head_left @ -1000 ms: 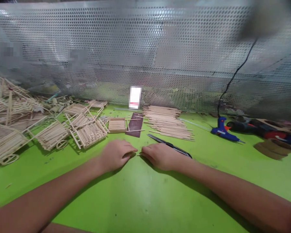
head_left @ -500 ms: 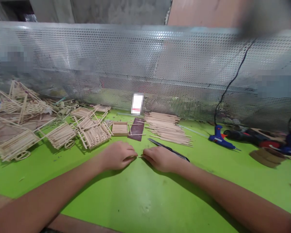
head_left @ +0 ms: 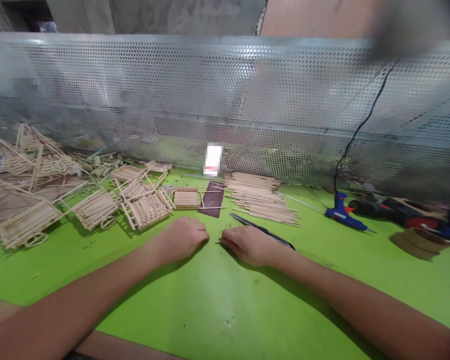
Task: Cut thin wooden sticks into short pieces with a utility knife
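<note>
My left hand (head_left: 182, 239) rests curled on the green tabletop (head_left: 225, 310), with nothing visible in it. My right hand (head_left: 248, 245) lies close by, and a thin wooden stick (head_left: 218, 242) pokes out from its fingertips. A black-handled craft knife (head_left: 261, 229) runs beside that hand, its far end touching the back of the hand. Just beyond my hands are a small square wooden stick panel (head_left: 186, 198) and a dark brown mat (head_left: 211, 199). Several stick-built model carts (head_left: 147, 211) stand to the left.
A loose stack of wooden sticks (head_left: 260, 200) lies at the back, against a perforated metal screen (head_left: 225, 100). To the right are a blue glue gun (head_left: 341, 215) with a black cable, a dark power tool (head_left: 390, 212) and a brown pad (head_left: 416, 243).
The view has tilted upward since the oldest frame, showing more of the wall. My hands, touching fingertips half a second ago, now stand slightly apart.
</note>
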{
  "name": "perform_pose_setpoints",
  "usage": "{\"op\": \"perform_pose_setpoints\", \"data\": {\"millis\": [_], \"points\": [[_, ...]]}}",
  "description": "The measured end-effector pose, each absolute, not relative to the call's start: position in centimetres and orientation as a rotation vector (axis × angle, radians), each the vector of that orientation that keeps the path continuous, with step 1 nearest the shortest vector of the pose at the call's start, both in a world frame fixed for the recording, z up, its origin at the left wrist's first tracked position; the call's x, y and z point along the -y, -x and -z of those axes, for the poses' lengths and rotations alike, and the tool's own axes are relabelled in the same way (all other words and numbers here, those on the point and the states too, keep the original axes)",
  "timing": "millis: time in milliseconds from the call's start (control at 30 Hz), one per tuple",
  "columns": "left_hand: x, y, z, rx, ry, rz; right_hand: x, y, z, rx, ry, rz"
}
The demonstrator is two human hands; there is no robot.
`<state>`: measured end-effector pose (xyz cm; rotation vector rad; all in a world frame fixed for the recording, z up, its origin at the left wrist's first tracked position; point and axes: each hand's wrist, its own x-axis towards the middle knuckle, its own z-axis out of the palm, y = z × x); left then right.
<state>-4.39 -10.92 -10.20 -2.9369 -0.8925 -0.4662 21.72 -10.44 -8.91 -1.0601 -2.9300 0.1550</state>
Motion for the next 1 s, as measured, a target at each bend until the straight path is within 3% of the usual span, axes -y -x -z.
{"op": "perform_pose_setpoints", "data": {"millis": [300, 1000], "points": [[10.77, 5.06, 9.75, 1.108, 2.976, 0.444, 10.37, -21.83, 8.99, 2.924, 1.048, -0.169], [11.03, 4.73, 9.55, 1.097, 3.004, 0.393, 10.42, -21.81, 8.83, 2.927, 1.062, -0.16]]}}
